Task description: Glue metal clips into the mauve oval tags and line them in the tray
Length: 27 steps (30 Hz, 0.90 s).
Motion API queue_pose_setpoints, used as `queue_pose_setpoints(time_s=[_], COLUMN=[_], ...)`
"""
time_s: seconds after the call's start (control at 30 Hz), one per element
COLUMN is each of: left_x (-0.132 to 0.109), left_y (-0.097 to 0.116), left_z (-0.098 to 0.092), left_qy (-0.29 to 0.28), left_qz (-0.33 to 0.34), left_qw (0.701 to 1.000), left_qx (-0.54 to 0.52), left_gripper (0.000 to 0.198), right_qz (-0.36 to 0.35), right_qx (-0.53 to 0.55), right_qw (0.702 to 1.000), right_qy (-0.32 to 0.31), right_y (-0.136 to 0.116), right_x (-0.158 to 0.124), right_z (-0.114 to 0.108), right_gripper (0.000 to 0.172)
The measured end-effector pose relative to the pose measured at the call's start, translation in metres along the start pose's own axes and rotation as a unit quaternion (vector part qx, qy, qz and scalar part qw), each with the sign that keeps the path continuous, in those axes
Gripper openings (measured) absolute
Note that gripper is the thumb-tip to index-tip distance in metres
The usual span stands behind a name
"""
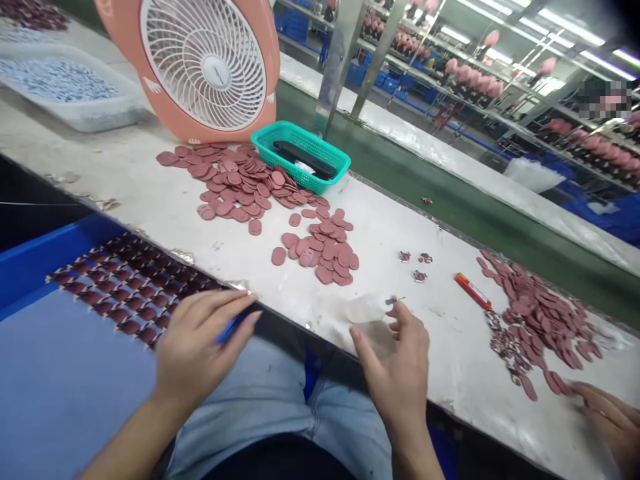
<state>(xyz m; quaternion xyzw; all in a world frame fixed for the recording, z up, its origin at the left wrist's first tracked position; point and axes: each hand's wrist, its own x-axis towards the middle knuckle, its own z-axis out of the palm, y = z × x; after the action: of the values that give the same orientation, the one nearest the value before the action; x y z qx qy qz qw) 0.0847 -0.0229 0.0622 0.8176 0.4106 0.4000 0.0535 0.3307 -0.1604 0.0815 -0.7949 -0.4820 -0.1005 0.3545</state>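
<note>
My right hand [400, 360] is beside a small translucent white bottle [367, 309] with a thin dark tip, low over the table. Thumb and fingers are apart and curved, and I cannot tell whether they touch the bottle. My left hand [197, 343] hovers at the table's near edge, fingers stretched, thumb apart, nothing visible in it. Beyond the hands lie loose reddish-brown oval pieces [330, 247], with a larger heap [240, 177] farther back. Several small dark-and-silver parts [419, 275] lie right of the bottle.
An orange fan [270, 60] stands behind a green basket [260, 141] holding a dark object. At left are a blue bin [65, 373] with rows of dark red pieces and a tub [100, 117]. At right, another person's hand [607, 417] is near an oval-piece heap [543, 313] and red tube [473, 291].
</note>
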Motion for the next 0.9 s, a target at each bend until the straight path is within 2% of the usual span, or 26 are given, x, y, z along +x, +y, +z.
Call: queue_pose_setpoints(time_s=[0.03, 0.1, 0.2, 0.27, 0.37, 0.4, 0.47, 0.5, 0.53, 0.6, 0.63, 0.67, 0.77, 0.83, 0.9], left_x=[0.017, 0.044, 0.058, 0.047, 0.016, 0.006, -0.009, -0.013, -0.016, -0.016, -0.016, -0.015, -0.013, -0.012, -0.012], left_y=[0.01, 0.019, 0.013, 0.005, 0.007, 0.012, 0.029, 0.04, 0.051, 0.069, 0.075, 0.08, 0.084, 0.08, 0.074], left_z=[0.009, 0.022, 0.027, 0.021, 0.008, 0.004, -0.003, -0.006, -0.008, -0.012, -0.013, -0.014, -0.016, -0.015, -0.012], left_qy=[-0.02, -0.052, -0.147, -0.183, -0.157, -0.136, -0.11, -0.118, -0.14, -0.198, -0.22, -0.232, -0.247, -0.27, -0.35], left_qz=[0.02, 0.035, 0.065, 0.101, 0.1, 0.066, -0.074, -0.166, -0.255, -0.375, -0.401, -0.413, -0.415, -0.426, -0.439], left_qw=[1.0, 0.998, 0.986, 0.978, 0.981, 0.985, 0.972, 0.946, 0.904, 0.809, 0.774, 0.752, 0.725, 0.689, 0.607], left_qx=[-0.003, 0.017, 0.047, 0.026, -0.046, -0.086, -0.192, -0.254, -0.314, -0.407, -0.438, -0.459, -0.491, -0.52, -0.563], left_gripper=[0.021, 0.034, 0.052, 0.056, 0.031, 0.026, 0.021, 0.018, 0.018, 0.024, 0.026, 0.026, 0.027, 0.035, 0.047], right_qz=[-0.005, -0.004, 0.021, 0.03, 0.041, 0.044, 0.054, 0.067, 0.085, 0.13, 0.152, 0.169, 0.182, 0.167, 0.131], right_qx=[0.005, 0.042, 0.112, 0.155, 0.247, 0.285, 0.355, 0.389, 0.421, 0.471, 0.493, 0.511, 0.541, 0.547, 0.529], right_qw=[1.0, 0.998, 0.991, 0.986, 0.966, 0.955, 0.929, 0.911, 0.891, 0.852, 0.834, 0.819, 0.79, 0.766, 0.748], right_qy=[-0.022, -0.05, -0.063, -0.057, -0.057, -0.063, -0.094, -0.122, -0.149, -0.189, -0.197, -0.199, -0.222, -0.291, -0.379], right_y=[-0.001, -0.003, -0.003, -0.001, -0.004, -0.007, -0.019, -0.026, -0.034, -0.048, -0.053, -0.057, -0.057, -0.051, -0.044], right_x=[0.003, 0.009, 0.011, 0.006, -0.006, -0.01, -0.016, -0.018, -0.018, -0.017, -0.016, -0.014, -0.009, -0.004, 0.002], right_z=[0.003, 0.009, 0.012, 0.009, 0.0, -0.002, -0.006, -0.007, -0.006, -0.004, -0.002, 0.0, -0.001, -0.007, -0.015], right_gripper=[0.064, 0.054, 0.037, 0.034, 0.034, 0.034, 0.032, 0.03, 0.027, 0.027, 0.028, 0.03, 0.03, 0.031, 0.031])
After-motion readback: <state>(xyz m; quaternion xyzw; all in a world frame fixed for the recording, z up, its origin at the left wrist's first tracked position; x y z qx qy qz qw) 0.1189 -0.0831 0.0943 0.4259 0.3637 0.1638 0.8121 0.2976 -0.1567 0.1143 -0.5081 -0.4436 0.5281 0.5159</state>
